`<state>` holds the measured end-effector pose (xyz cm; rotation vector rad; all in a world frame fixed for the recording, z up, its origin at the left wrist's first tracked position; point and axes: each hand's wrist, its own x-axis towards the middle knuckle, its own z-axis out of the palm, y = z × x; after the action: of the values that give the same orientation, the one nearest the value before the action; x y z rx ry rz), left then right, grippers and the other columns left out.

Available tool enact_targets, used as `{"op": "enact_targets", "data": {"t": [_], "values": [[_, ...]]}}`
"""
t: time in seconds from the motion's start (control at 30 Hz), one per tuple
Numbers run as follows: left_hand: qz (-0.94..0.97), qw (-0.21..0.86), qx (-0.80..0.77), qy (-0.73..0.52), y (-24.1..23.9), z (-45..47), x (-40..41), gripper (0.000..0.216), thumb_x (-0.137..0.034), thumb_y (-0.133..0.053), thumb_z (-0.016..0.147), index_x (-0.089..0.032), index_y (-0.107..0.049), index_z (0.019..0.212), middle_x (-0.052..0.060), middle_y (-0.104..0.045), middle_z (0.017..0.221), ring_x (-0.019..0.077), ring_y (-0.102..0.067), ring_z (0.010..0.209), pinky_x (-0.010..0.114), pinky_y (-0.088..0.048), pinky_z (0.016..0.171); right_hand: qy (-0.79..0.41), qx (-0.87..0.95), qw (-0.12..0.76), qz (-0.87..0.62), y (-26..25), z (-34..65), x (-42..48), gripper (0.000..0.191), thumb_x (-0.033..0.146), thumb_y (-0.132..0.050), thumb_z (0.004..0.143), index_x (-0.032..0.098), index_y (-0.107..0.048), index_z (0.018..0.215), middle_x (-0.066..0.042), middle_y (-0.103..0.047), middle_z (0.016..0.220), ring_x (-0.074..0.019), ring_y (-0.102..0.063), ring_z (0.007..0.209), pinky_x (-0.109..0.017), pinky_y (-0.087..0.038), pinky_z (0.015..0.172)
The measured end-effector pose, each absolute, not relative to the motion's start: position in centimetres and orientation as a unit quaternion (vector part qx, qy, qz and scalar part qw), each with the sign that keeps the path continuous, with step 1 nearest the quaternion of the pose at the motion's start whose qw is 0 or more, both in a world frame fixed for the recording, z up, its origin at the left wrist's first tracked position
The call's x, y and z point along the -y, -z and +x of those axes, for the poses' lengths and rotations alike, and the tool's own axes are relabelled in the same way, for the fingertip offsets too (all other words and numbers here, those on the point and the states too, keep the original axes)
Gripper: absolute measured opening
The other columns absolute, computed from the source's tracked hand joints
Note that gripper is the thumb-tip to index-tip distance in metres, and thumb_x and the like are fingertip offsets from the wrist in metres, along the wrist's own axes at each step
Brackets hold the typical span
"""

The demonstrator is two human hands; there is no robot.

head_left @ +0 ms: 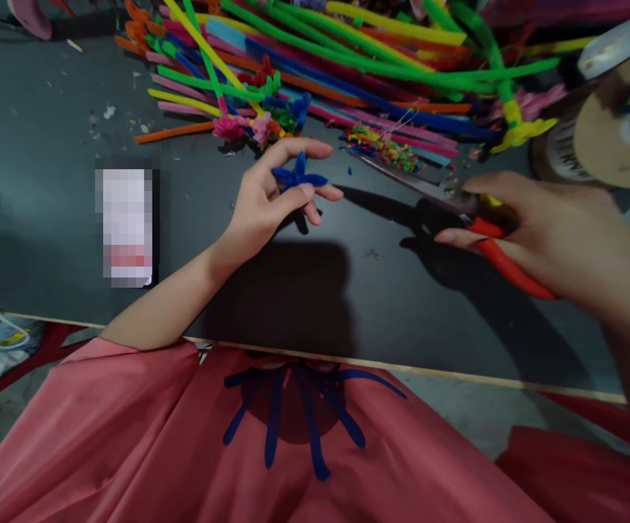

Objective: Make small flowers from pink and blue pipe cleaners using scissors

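Note:
My left hand (pixel 271 189) pinches a small blue pipe-cleaner flower (pixel 299 173) between thumb and fingers, its pointed petals spread out above the table. To the right, my right hand (pixel 548 225) is wrapped around a pair of scissors (pixel 492 243) with red handles. Their metal blades point left, toward a heap of small multicoloured clippings (pixel 385 145). The blades are apart from the blue flower. Part of the handles is hidden by my fingers.
Many coloured pipe cleaners (pixel 347 62) lie piled along the back of the dark table (pixel 402 312). A phone (pixel 126 225) lies at the left. A cardboard-sided spool (pixel 609 131) stands at the right. Blue strips (pixel 309 436) fan across the pink garment below the table edge.

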<state>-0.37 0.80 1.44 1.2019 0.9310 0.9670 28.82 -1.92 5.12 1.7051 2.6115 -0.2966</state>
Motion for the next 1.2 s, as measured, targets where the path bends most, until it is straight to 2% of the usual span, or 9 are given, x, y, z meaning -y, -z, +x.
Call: {"op": "enact_targets", "data": {"t": [0.23,0.37,0.47,0.57,0.73,0.87,1.0,1.07,1.2], "values": [[0.474,0.654,-0.340,-0.481,-0.5,-0.3,-1.3,0.014,-0.030,-0.053,0.085,-0.020,-0.054,0.096,-0.003,-0.071,0.075,0.0100,-0.069,0.063,0.018,-0.053,0.048,0.020,-0.812,0.161,0.561,-5.2,28.8,2.0,0.083,0.078,-0.015,0.078,0.016,-0.051,0.120,-0.015,-0.062,0.094,-0.0270,-0.059,0.076,-0.032,-0.038,0.057],[0.468,0.654,-0.283,-0.522,-0.1,-0.2,-1.7,0.011,-0.031,-0.051,0.086,-0.022,-0.053,0.093,-0.005,-0.069,0.066,0.0105,-0.067,0.054,0.015,-0.044,0.033,0.010,-0.807,0.146,0.573,-5.0,28.7,2.2,0.083,0.077,-0.010,0.079,0.017,-0.051,0.118,-0.013,-0.062,0.092,-0.0274,-0.060,0.078,-0.033,-0.041,0.060],[0.475,0.625,-0.322,-0.529,0.0,-0.2,-1.7,0.010,-0.030,-0.051,0.088,-0.023,-0.049,0.095,-0.006,-0.070,0.073,0.0061,-0.061,0.045,0.015,-0.045,0.036,0.018,-0.804,0.099,0.586,-5.1,28.7,2.1,0.085,0.079,-0.013,0.077,0.017,-0.050,0.121,-0.013,-0.062,0.092,-0.0283,-0.061,0.082,-0.033,-0.042,0.064],[0.507,0.582,-0.375,-0.513,0.0,-0.2,-1.7,0.016,-0.032,-0.061,0.082,-0.022,-0.053,0.091,-0.005,-0.068,0.081,0.0055,-0.065,0.055,0.015,-0.049,0.044,0.033,-0.813,0.073,0.577,-5.2,28.5,2.0,0.083,0.079,-0.015,0.078,0.017,-0.049,0.123,-0.012,-0.062,0.090,-0.0273,-0.061,0.081,-0.033,-0.042,0.064],[0.537,0.530,-0.383,-0.533,0.0,-0.3,-1.7,0.015,-0.029,-0.070,0.073,-0.021,-0.062,0.082,-0.004,-0.064,0.089,0.0068,-0.067,0.085,0.020,-0.056,0.074,0.059,-0.820,0.073,0.565,-5.0,27.5,2.0,0.086,0.080,-0.012,0.076,0.017,-0.052,0.118,-0.013,-0.062,0.088,-0.0298,-0.062,0.077,-0.034,-0.041,0.058],[0.527,0.535,-0.362,-0.552,0.4,-0.4,-1.9,0.014,-0.030,-0.068,0.075,-0.020,-0.058,0.078,-0.003,-0.059,0.082,0.0052,-0.064,0.086,0.018,-0.052,0.073,0.073,-0.821,0.036,0.564,-4.8,26.3,1.5,0.084,0.079,-0.017,0.077,0.015,-0.052,0.119,-0.016,-0.063,0.091,-0.0322,-0.064,0.082,-0.038,-0.046,0.064],[0.524,0.510,-0.352,-0.584,1.1,-0.6,-2.4,0.023,-0.024,-0.072,0.071,-0.023,-0.052,0.082,-0.004,-0.060,0.082,0.0050,-0.062,0.081,0.019,-0.052,0.075,0.090,-0.799,0.007,0.595,-4.9,24.5,0.5,0.068,0.066,-0.049,0.077,0.016,-0.052,0.123,-0.015,-0.065,0.100,-0.0344,-0.064,0.094,-0.042,-0.050,0.075],[0.534,0.488,-0.378,-0.578,1.3,-0.7,-2.6,0.029,-0.019,-0.071,0.071,-0.025,-0.051,0.091,-0.003,-0.064,0.092,0.0066,-0.063,0.093,0.021,-0.052,0.085,0.100,-0.788,-0.019,0.607,-4.8,23.7,0.1,0.063,0.056,-0.061,0.075,0.018,-0.052,0.125,-0.014,-0.064,0.109,-0.0336,-0.062,0.102,-0.043,-0.050,0.082],[0.524,0.525,-0.382,-0.551,1.0,-0.7,-2.5,0.045,-0.020,-0.072,0.071,-0.029,-0.046,0.107,-0.002,-0.066,0.107,0.0107,-0.062,0.109,0.021,-0.055,0.080,0.114,-0.791,-0.093,0.594,-3.6,23.0,-0.3,0.061,0.056,-0.061,0.075,0.015,-0.055,0.121,-0.013,-0.066,0.106,-0.0256,-0.063,0.093,-0.041,-0.051,0.082]]}}
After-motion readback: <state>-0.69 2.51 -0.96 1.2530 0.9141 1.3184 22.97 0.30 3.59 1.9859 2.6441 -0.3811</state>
